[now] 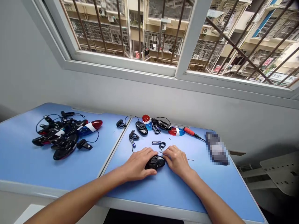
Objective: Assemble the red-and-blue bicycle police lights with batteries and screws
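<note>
My left hand is wrapped over a black oval bicycle-horn-like housing lying on the blue table, thumb at its near side and fingers over the far side. At the housing's right end, my right hand has its fingertips pinched together; what they hold, if anything, is too small to make out. A thin metal rod shows just right of that hand. Tiny screws lie beyond the fingertips. Close by are a battery and a black ring clamp.
Behind my hands lie a black housing with a cable, red-and-blue lenses, an opened housing and a red-handled screwdriver. A blurred dark object sits at right. Several assembled units are heaped at left.
</note>
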{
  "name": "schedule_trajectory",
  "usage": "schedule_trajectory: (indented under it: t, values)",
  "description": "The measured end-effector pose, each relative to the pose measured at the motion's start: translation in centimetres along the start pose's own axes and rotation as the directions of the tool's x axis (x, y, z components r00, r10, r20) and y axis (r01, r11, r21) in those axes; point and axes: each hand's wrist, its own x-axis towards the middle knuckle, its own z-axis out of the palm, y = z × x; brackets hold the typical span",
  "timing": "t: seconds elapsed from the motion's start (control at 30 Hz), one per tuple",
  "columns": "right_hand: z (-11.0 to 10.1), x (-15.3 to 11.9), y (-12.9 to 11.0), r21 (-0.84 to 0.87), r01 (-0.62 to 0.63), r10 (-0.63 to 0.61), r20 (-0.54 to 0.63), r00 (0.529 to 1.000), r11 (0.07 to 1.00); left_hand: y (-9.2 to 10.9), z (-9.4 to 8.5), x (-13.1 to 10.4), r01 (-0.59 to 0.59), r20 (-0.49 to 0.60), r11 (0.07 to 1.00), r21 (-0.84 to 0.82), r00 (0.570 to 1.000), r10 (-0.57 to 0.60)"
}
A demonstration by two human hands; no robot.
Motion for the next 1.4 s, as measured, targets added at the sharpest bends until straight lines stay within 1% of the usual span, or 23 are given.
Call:
schedule_trajectory:
  t: [0.1, 0.27, 0.5, 0.63, 0.73, 0.83, 0.93, 1.03, 1.17, 1.27, 1.4]
  values:
    - [0.5, 0.3, -0.5, -0.034, -0.053, 0.054, 0.037, 0.998, 0.998, 0.2, 0.3, -0.4, 0.021, -0.004, 0.999, 0.033, 1.0, -0.021]
    - [0.7, 0.5, -0.6, -0.068, -0.132, 0.136, 0.059, 0.989, 0.989, 0.2, 0.7, -0.5, 0.029, -0.024, 0.998, 0.061, 0.999, -0.028]
    - [0.9, 1.0, -0.8, -0.024, -0.197, 0.198, 0.055, 0.979, 0.98, 0.1, 0.9, -0.5, 0.021, -0.031, 0.998, 0.063, 0.999, -0.019]
    - [-0.1, 0.5, -0.3, 0.034, -0.196, 0.194, 0.059, 0.979, 0.98, 0.4, 0.8, -0.6, 0.019, -0.038, 0.998, 0.057, 0.999, -0.017]
    - [-1.9, -0.3, -0.4, 0.156, -0.155, 0.144, 0.078, 0.986, 0.976, 0.5, 0.7, -0.7, 0.024, -0.027, 0.999, 0.048, 0.999, -0.023]
    - [-3.6, -1.1, -1.0, 0.293, -0.148, 0.105, 0.156, 0.982, 0.945, 0.5, 0.6, -0.7, 0.031, -0.01, 0.998, 0.047, 0.999, -0.03]
    - [-4.6, -1.3, -1.7, 0.337, -0.223, 0.135, 0.265, 0.955, 0.915, 0.4, 0.8, -0.7, 0.034, 0.0, 0.997, 0.066, 0.999, -0.034]
    - [-4.9, -1.1, -2.0, 0.333, -0.292, 0.181, 0.326, 0.928, 0.897, 0.4, 1.0, -0.7, 0.021, 0.008, 0.996, 0.092, 1.0, -0.021]
    - [-4.8, -1.0, -2.1, 0.348, -0.336, 0.201, 0.371, 0.907, 0.875, 0.5, 1.0, -0.7, 0.004, 0.009, 0.994, 0.111, 1.0, -0.005]
    - [-4.7, -1.0, -2.3, 0.341, -0.364, 0.222, 0.388, 0.894, 0.867, 0.5, 1.0, -0.7, -0.008, 0.005, 0.994, 0.106, 1.0, 0.007]
    - [-4.2, -0.8, -2.6, 0.265, -0.382, 0.267, 0.382, 0.885, 0.885, 0.6, 1.0, -0.7, -0.026, 0.003, 0.994, 0.11, 1.0, 0.026]
